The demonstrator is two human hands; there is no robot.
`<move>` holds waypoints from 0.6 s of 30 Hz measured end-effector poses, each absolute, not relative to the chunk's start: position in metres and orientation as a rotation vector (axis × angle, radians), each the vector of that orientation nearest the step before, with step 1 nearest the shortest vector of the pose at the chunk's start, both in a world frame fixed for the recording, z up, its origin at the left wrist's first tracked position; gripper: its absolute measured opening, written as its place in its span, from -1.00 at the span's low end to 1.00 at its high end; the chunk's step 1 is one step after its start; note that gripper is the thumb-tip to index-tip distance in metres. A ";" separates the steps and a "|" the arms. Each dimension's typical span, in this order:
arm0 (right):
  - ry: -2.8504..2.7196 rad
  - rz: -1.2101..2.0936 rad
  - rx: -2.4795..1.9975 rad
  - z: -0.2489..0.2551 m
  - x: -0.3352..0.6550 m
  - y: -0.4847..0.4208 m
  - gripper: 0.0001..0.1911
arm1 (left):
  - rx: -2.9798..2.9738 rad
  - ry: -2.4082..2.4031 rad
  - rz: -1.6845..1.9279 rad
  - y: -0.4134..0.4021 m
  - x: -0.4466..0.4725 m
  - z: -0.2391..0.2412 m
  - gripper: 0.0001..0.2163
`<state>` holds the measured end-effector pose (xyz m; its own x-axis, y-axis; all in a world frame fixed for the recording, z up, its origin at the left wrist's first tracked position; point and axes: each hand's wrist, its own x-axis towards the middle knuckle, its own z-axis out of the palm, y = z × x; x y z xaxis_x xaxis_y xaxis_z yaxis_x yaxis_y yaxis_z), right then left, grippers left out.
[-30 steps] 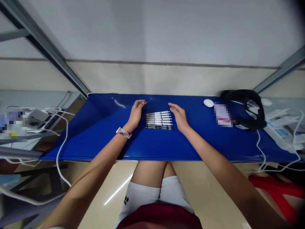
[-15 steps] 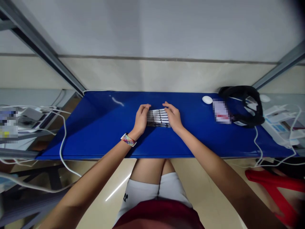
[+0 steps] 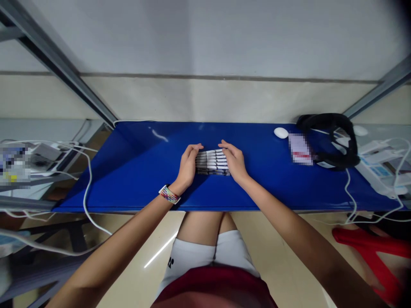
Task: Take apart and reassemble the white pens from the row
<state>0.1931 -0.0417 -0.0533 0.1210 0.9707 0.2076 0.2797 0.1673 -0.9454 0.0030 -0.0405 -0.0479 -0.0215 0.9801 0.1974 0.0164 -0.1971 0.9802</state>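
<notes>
A stack of thin white strips with dark markings point(image 3: 212, 160) lies on the blue table point(image 3: 138, 171), its pieces lined up one behind another. My left hand point(image 3: 187, 166) cups the left end, thumb on top and fingers along the side. At the opposite end, my right hand point(image 3: 236, 164) presses in the same way, so the stack sits between both palms. The fingers partly cover the two ends. What kind of items the strips are is too small to tell. A colourful woven watch band point(image 3: 169, 194) circles my left wrist.
On the right of the table are a white oval object point(image 3: 281, 133), a blurred card point(image 3: 300, 149) and a black headband-like strap point(image 3: 351, 145). White cables point(image 3: 87, 188) cross the left edge. A power strip point(image 3: 379, 171) is at the far right, and grey metal posts point(image 3: 83, 92) flank the table.
Both hands and the stack have shifted slightly towards me, and my left hand a little to the left. More of the stack's left part shows. The view has moved slightly.
</notes>
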 end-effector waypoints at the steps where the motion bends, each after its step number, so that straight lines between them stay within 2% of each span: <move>1: -1.373 0.820 -1.324 -0.054 0.193 -0.044 -0.67 | 1.354 1.140 1.356 -0.044 0.002 -0.047 -0.73; 13: -1.555 0.707 -1.384 -0.046 0.189 -0.056 -0.76 | 1.338 1.145 1.373 -0.060 -0.006 -0.048 -0.70; 18: -1.702 0.566 -1.307 -0.036 0.194 -0.073 -0.77 | 1.337 1.145 1.373 -0.059 -0.009 -0.048 -0.67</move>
<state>0.1939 -0.0729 -0.0362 -0.0481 0.9275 0.3706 0.5214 0.3398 -0.7828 -0.0094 -0.0587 -0.0479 -0.0353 0.9811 0.1904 0.0106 -0.1901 0.9817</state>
